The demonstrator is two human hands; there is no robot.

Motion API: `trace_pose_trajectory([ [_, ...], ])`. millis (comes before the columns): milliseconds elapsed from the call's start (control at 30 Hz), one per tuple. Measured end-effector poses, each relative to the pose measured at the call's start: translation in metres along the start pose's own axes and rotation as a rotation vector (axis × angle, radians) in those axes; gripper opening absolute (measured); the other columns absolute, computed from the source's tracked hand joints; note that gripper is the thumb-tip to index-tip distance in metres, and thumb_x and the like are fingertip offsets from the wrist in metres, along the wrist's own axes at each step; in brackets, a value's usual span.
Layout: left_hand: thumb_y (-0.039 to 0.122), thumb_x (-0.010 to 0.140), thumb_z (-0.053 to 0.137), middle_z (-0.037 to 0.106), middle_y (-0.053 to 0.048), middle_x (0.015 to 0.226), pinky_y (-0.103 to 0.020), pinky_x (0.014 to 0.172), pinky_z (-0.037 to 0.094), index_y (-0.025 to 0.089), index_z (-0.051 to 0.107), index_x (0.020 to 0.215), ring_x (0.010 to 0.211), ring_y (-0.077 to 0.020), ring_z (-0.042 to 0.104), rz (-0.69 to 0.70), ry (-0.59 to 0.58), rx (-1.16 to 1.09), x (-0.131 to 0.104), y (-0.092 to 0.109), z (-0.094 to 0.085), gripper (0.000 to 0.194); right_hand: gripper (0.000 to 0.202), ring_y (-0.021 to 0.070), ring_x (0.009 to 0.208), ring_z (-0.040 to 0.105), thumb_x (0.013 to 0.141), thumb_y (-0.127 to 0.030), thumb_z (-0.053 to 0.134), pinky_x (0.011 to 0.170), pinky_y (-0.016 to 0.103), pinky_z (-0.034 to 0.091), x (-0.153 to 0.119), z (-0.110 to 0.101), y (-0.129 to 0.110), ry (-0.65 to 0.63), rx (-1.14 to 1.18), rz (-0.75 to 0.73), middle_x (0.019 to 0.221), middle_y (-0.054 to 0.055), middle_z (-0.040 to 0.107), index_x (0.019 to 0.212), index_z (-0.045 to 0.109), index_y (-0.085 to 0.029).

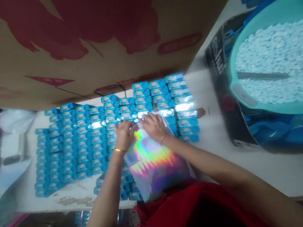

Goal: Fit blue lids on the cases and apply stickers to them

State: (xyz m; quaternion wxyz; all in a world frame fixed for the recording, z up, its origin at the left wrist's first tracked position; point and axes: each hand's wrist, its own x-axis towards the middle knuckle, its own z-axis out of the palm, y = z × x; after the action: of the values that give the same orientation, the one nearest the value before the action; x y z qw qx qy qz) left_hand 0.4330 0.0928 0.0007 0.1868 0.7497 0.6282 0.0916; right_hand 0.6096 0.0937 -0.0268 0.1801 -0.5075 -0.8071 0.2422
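A shiny holographic bag [157,164] with rainbow reflections lies aslant in front of my body, its lower end against my red clothing. My left hand [125,134] pinches its far left corner, fingers curled. At the far edge, my right hand [153,127] grips the bag with bent fingers, close beside the left. Under and around the bag, rows of small blue packs [83,148] cover the white table [213,150]. Some packs are hidden beneath the bag and my forearms. What the bag contains cannot be seen.
A large cardboard box [94,69] with red print stands behind the packs. To the right, a turquoise basin [235,82] of pale blue pellets, with a stick in it, sits on a dark printed box [220,94]. A white device [13,147] is at the left.
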Motion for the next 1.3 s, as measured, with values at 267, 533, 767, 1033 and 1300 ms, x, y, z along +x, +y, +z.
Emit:
trace_pose_trajectory([
  [267, 0.033, 0.092, 0.048, 0.066, -0.009, 0.098, -0.038, 0.079, 0.032, 0.025, 0.068, 0.096, 0.091, -0.0236, 0.054, 0.178, 0.100, 0.141, 0.009, 0.006, -0.006, 0.021, 0.029, 0.0238, 0.093, 0.050, 0.097, -0.025, 0.038, 0.087, 0.039, 0.028, 0.038, -0.020, 0.006, -0.079, 0.044, 0.034, 0.093, 0.010, 0.065, 0.086, 0.064, -0.017],
  [533, 0.026, 0.091, 0.046, 0.062, -0.011, 0.121, -0.041, 0.087, 0.035, 0.025, 0.064, 0.105, 0.107, -0.0252, 0.054, 0.210, 0.113, 0.132, -0.005, 0.003, 0.014, 0.022, 0.026, 0.0254, 0.093, 0.052, 0.096, -0.025, 0.040, 0.084, 0.039, 0.029, 0.042, 0.001, 0.012, -0.091, 0.035, 0.134, 0.095, 0.010, 0.066, 0.087, 0.064, -0.018],
  [767, 0.026, 0.086, 0.059, 0.066, -0.004, 0.083, -0.036, 0.085, 0.038, 0.021, 0.059, 0.084, 0.084, -0.0178, 0.060, -0.001, 0.348, -0.187, -0.050, 0.037, -0.016, 0.005, 0.027, 0.0269, 0.102, 0.052, 0.096, -0.029, 0.042, 0.091, 0.041, 0.033, 0.040, 0.003, 0.016, -0.047, 0.109, 0.134, 0.104, 0.012, 0.066, 0.097, 0.067, -0.017],
  [1033, 0.031, 0.071, 0.072, 0.058, 0.003, 0.072, -0.025, 0.072, 0.046, 0.019, 0.054, 0.078, 0.069, -0.0103, 0.057, -0.518, 0.581, -1.068, -0.045, 0.086, -0.014, 0.023, 0.041, 0.0200, 0.096, 0.059, 0.091, -0.054, 0.043, 0.090, 0.035, 0.045, -0.033, -0.040, -0.005, 0.153, 0.882, 0.224, 0.098, 0.006, 0.066, 0.097, 0.063, -0.019],
  [1300, 0.032, 0.066, 0.073, 0.056, 0.003, 0.065, -0.023, 0.066, 0.044, 0.018, 0.056, 0.071, 0.062, -0.0092, 0.053, -0.575, 0.296, -1.190, -0.027, 0.143, 0.030, 0.023, 0.028, 0.0140, 0.068, 0.054, 0.083, -0.045, 0.057, 0.070, 0.028, 0.046, -0.095, -0.084, 0.030, 0.314, 0.916, 0.550, 0.068, -0.001, 0.057, 0.071, 0.055, -0.020],
])
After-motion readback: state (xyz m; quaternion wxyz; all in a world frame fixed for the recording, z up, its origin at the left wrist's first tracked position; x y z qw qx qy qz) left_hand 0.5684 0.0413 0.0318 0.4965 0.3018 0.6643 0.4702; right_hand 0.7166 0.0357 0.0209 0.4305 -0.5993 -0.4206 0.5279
